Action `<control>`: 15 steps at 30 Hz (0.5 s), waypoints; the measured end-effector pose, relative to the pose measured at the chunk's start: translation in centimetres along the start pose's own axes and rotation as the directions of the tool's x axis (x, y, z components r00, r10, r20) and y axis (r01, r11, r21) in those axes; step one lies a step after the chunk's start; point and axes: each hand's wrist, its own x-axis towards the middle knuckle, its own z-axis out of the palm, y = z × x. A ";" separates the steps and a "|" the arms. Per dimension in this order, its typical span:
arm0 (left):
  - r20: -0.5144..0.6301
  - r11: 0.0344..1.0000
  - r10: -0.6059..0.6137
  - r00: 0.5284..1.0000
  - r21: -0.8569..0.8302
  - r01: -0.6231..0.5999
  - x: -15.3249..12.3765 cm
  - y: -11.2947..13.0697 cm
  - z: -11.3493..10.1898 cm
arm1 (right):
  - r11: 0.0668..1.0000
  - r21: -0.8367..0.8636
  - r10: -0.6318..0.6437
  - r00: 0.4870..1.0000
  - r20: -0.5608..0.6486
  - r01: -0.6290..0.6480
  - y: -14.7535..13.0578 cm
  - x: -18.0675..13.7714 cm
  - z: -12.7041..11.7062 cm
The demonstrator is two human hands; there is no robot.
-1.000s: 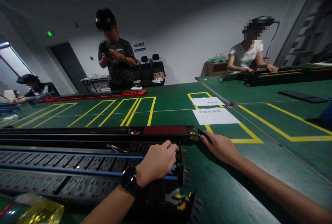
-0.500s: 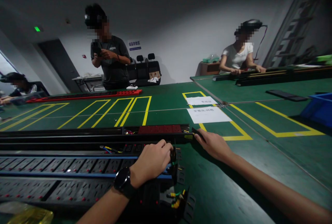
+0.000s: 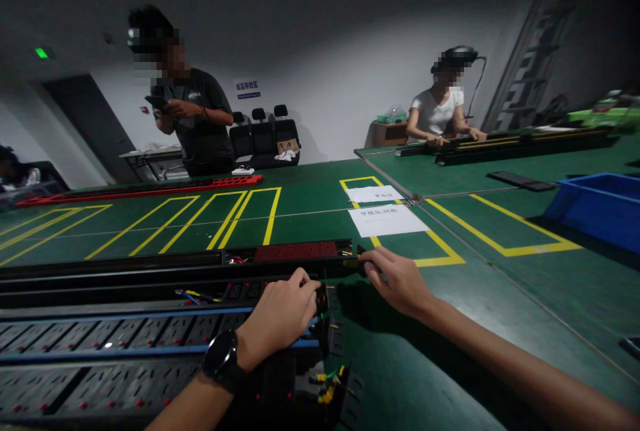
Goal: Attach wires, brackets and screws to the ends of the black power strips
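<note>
Left hand (image 3: 280, 314) is closed over the end of the blue-edged power strip (image 3: 150, 344), which lies on the bench (image 3: 450, 324) just in front of the red socket module (image 3: 295, 251). Right hand (image 3: 395, 279) pinches the tip of the black housing (image 3: 150, 266) immediately right of that module. Judged incomplete: loose wires (image 3: 327, 388) (yellow and green) hang from open strip ends below the module, and no end covers are visible.

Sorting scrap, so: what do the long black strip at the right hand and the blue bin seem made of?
The long black strip: probably a metal channel with a matt black coat; straight thin edges, dull sheen. The blue bin: likely moulded plastic; even colour, smooth thick rim.
</note>
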 end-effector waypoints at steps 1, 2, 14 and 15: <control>0.000 1.000 -0.003 1.000 0.005 0.003 0.0 0.0 0.0 | 0.996 0.040 -0.085 0.995 0.052 0.083 -0.6 0.1 0.0; -0.001 1.000 -0.007 1.000 0.009 0.007 0.0 0.1 0.0 | 0.986 0.082 -0.156 0.982 0.103 0.148 -1.2 0.1 -0.1; -0.002 1.000 0.012 1.000 -0.007 -0.013 0.3 0.0 0.1 | 0.939 0.202 -0.339 0.860 0.383 0.280 -3.9 -0.5 0.0; 0.000 1.000 0.013 1.000 -0.009 -0.013 0.2 0.0 0.1 | 0.940 0.198 -0.334 0.863 0.380 0.277 -3.9 -0.5 0.1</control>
